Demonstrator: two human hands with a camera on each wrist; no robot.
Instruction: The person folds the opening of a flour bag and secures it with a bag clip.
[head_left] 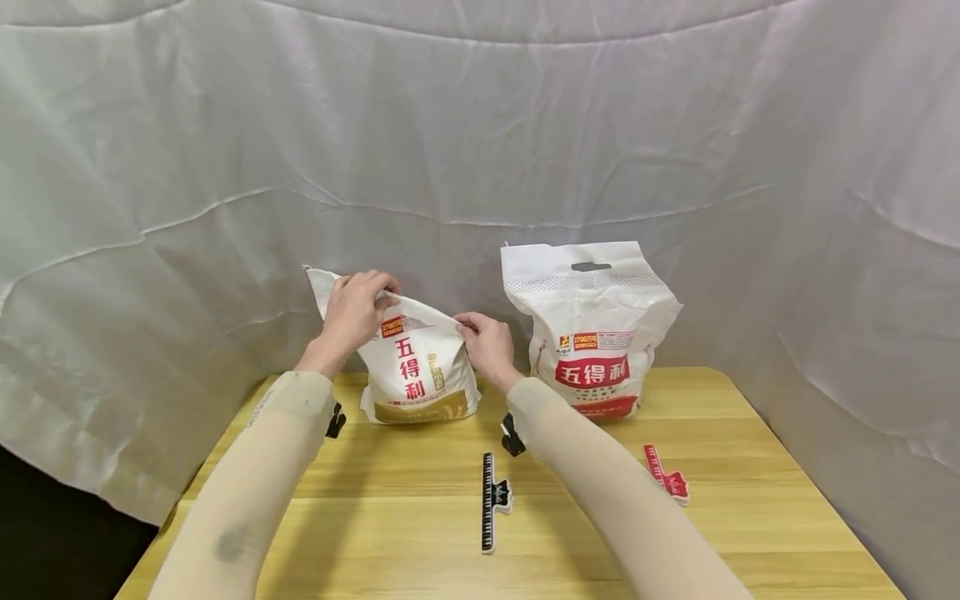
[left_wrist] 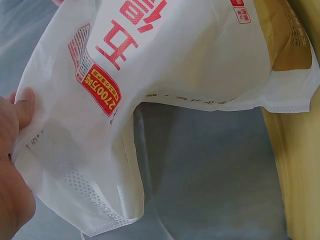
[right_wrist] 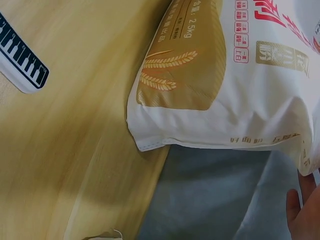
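A white flour bag with red lettering and a gold lower panel stands at the back left of the table. My left hand grips its top edge, thumb on the front. The bag's upper part is bent over, and its end with the dotted band hangs down in the left wrist view. At the bag's upper right corner, my right hand pinches the edge. In the right wrist view only part of that hand shows, against the bag's edge.
Right of it stands a second flour bag with red print and a handle slot. A black piano-key clip lies in front on the wooden table, a red clip farther right. Grey cloth hangs behind.
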